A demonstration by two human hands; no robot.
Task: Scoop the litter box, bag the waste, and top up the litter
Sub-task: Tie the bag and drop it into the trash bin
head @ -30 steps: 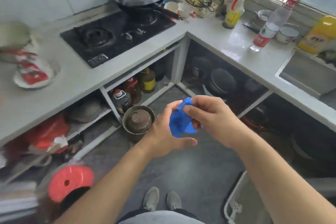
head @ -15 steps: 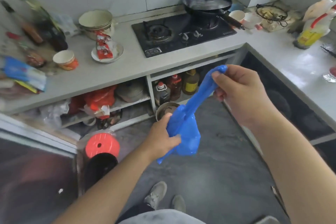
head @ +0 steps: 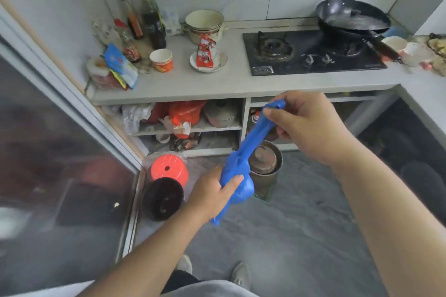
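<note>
Standing over the grey floor (head: 277, 236) of a small kitchen, I now face the long bench (head: 231, 82) with the hob; a second ago the view was on the corner by the window, so the head has swung left. Across that bench sit the black hob (head: 311, 55) with a wok (head: 350, 19), a cream pot (head: 205, 24), a plate with red packets (head: 207, 60), a paper cup (head: 161, 60) and some bottles (head: 147, 14). Open shelves (head: 193, 125) below hold an orange bag and a pot lid. On the floor stand a metal pot (head: 265, 171), a red lid (head: 169, 171) and a dark round container (head: 163, 198); a glass door (head: 60, 152) fills the left side.

No litter box shows here.

The blue bag (head: 239, 169) was a tight wad between both hands a second ago; it is now drawn out into a long twisted strip. My right hand (head: 311, 128) pinches its upper end, fingers curled round the plastic, and my left hand (head: 214, 190) grips the bunched lower part, with a tail hanging below. I judge the bag is being unrolled and readied for the waste; it still needs its mouth found and opened, and scooping has not begun.
</note>
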